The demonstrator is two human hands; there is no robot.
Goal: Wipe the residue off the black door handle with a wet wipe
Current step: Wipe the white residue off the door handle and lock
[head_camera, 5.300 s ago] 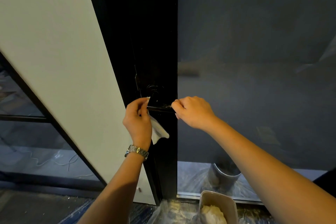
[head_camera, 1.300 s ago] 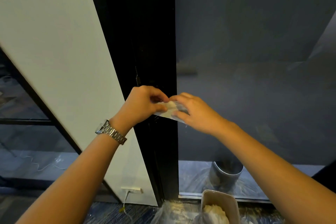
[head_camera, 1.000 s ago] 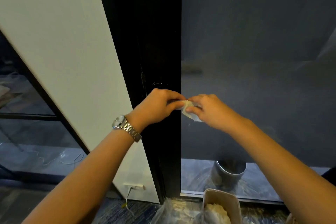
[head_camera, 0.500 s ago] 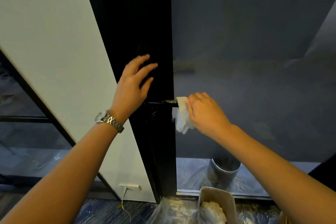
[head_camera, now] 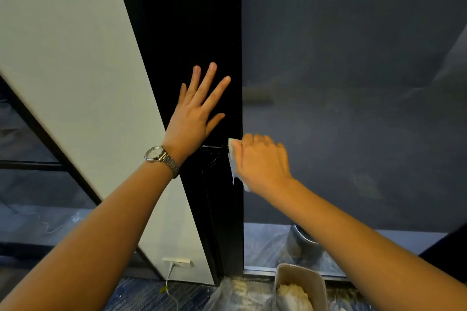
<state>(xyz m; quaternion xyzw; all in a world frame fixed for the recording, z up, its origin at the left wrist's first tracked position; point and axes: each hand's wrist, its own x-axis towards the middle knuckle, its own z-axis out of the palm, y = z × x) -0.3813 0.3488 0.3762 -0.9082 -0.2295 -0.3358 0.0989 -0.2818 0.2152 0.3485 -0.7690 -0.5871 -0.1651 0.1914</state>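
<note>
1. the left hand (head_camera: 194, 118) lies flat against the black door (head_camera: 189, 33), fingers straight and spread wide, holding nothing; a silver wristwatch (head_camera: 161, 158) sits on its wrist.
2. the right hand (head_camera: 260, 159) curls its fingers round a white wet wipe (head_camera: 231, 156), gripping it over the end of the black door handle (head_camera: 214, 146).
3. the handle runs level, below the left hand; its bare stretch shows just left of the right hand.
4. the wipe's loose end hangs under the right hand.
5. well below the right hand, a grey container (head_camera: 300, 275) of crumpled white material stands on the floor (head_camera: 141, 295).
</note>
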